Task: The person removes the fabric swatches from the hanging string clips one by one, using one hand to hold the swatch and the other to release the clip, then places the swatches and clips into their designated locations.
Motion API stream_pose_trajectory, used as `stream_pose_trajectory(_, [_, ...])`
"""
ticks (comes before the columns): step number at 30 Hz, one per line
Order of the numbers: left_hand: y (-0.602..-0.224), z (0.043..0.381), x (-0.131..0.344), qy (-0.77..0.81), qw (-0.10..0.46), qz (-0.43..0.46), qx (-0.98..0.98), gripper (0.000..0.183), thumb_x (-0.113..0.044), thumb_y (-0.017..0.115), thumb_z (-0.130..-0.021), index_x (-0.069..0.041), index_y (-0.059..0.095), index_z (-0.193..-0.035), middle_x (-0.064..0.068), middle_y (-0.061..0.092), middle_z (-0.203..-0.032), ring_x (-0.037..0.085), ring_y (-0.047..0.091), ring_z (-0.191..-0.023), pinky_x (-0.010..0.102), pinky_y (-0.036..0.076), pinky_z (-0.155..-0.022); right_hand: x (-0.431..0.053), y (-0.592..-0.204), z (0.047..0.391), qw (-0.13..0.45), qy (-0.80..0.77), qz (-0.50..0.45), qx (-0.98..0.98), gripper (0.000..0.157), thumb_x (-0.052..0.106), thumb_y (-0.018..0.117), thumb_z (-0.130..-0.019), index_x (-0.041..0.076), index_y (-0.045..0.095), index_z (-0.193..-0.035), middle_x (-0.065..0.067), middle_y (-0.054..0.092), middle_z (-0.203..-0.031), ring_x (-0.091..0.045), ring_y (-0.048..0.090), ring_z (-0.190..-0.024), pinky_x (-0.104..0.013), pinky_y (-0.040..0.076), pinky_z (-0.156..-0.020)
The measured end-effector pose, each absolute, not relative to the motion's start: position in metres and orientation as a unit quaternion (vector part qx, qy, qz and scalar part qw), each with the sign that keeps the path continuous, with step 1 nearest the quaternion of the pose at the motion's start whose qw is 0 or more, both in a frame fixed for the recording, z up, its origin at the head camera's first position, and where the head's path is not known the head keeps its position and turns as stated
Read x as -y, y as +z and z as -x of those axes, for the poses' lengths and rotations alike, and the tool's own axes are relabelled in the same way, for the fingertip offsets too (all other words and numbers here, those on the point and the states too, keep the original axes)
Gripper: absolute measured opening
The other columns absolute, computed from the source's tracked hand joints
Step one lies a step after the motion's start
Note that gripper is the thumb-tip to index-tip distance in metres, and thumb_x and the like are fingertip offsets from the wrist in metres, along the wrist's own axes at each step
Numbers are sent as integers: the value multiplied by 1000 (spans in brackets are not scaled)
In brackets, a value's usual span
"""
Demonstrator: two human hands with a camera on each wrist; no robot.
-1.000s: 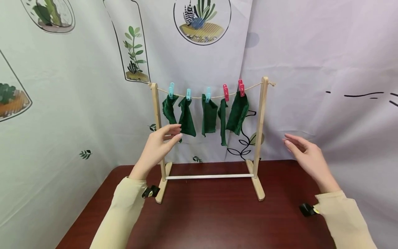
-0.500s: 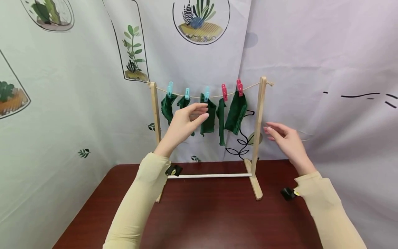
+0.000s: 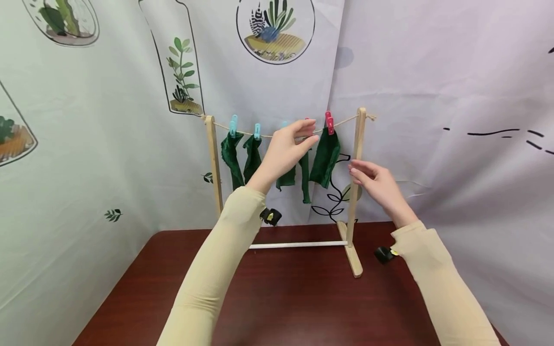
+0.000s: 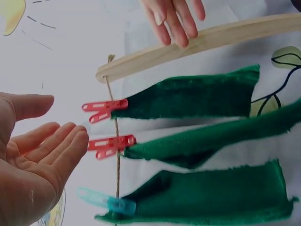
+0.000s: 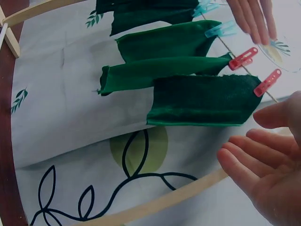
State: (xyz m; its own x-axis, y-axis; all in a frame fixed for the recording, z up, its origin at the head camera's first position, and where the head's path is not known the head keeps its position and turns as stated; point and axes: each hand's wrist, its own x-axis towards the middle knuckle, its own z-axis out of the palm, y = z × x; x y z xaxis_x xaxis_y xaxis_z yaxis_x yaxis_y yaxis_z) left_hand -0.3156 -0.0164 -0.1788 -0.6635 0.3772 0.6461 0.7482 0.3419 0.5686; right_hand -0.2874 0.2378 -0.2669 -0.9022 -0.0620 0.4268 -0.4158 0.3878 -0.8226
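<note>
Several dark green cloth pieces hang by clothespins from a string tied between the posts of a small wooden rack (image 3: 358,134). My left hand (image 3: 287,149) is raised before the line with thumb and fingers apart, holding nothing. In the left wrist view its fingertips are right at the second red clothespin (image 4: 113,144). The end red clothespin (image 3: 330,125) pins the rightmost green cloth (image 3: 325,158). Overlapping the right post in the head view, my right hand (image 3: 378,185) has relaxed fingers around no object. Light blue clothespins (image 3: 257,131) hold the cloths farther left.
The rack stands on a dark red-brown table (image 3: 303,298), its white crossbar (image 3: 298,245) low between the feet. A pale fabric backdrop (image 3: 433,62) with printed plants hangs close behind. Small black wrist devices sit at both cuffs.
My left hand has moved right and up along the line, from the left cloths to near the red clothespins. The right hand has come left and up to the right post.
</note>
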Motion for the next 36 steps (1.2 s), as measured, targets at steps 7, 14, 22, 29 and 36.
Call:
stream_pose_trajectory(7, [-166,325,-7,-452,203,341,799,48,-23,66,-100,-5,55,-143,9,61,-140,15,60,-125,26,47,-102,-230,-257,296,162,545,-117,814,52,29,56,-105,0,49,-147,-20,57,-141,-34,57,-127,-25,51,-96])
stream_pose_trajectory(14, [-155,336,-18,-467,191,329,798,52,-19,66,-99,-2,51,-146,11,57,-144,20,58,-129,26,48,-101,-214,-247,312,193,539,-100,814,46,23,54,-106,-2,52,-144,-22,59,-138,-34,61,-121,-40,49,-102])
stream_pose_trajectory(22, [-150,344,-29,-463,168,302,816,56,-19,66,-99,-5,47,-150,8,50,-151,19,54,-132,28,49,-101,-204,-238,320,178,490,-79,850,49,27,50,-107,3,47,-149,-19,57,-141,-34,58,-125,-47,46,-104])
stream_pose_trajectory(29, [-148,347,-35,-454,152,287,830,57,-19,65,-100,-5,44,-151,11,51,-149,22,55,-132,32,48,-103,-199,-230,325,140,539,-66,828,51,25,47,-109,1,40,-153,-21,53,-145,-33,55,-129,-42,45,-107])
stream_pose_trajectory(36, [-153,347,-39,-480,160,290,812,49,-17,65,-100,0,51,-144,13,62,-137,22,61,-123,29,49,-101,-196,-226,323,134,610,-68,778,51,22,50,-107,0,41,-152,-19,46,-151,-33,53,-131,-40,44,-108])
